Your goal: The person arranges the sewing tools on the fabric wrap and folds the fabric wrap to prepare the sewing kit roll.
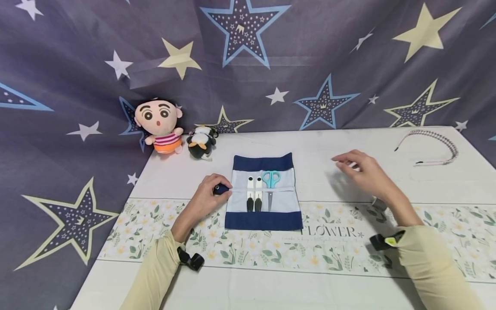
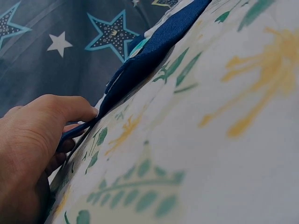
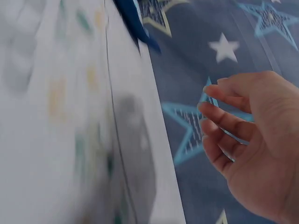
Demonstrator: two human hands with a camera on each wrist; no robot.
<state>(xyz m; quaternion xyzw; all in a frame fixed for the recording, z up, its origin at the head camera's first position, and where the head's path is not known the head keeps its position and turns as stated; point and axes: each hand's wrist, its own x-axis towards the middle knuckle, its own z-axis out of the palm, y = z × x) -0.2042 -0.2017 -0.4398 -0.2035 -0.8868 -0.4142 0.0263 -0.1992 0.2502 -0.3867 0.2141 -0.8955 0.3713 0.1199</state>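
Note:
An unfolded navy and pale-blue fabric pouch [image 1: 263, 221] lies flat on the table in the head view. Teal-handled scissors [image 1: 271, 178] and two slim white tools with black ends [image 1: 250, 203] sit under its white cross band [image 1: 283, 189]. At the pouch's left side, my left hand [image 1: 208, 192] pinches a navy piece of its fabric [image 1: 221, 189] between thumb and fingers; the left wrist view shows this pinch on the navy cloth [image 2: 135, 65] too. My right hand [image 1: 358, 172] hovers over the table right of the pouch, fingers loosely bent and holding nothing.
A plush doll [image 1: 162, 125] and a small penguin plush [image 1: 201, 142] stand at the back left. A headband [image 1: 441, 140] lies at the back right. Behind the table hangs a star-patterned curtain [image 1: 271, 116]. A flowered band [image 1: 387, 232] crosses the tablecloth.

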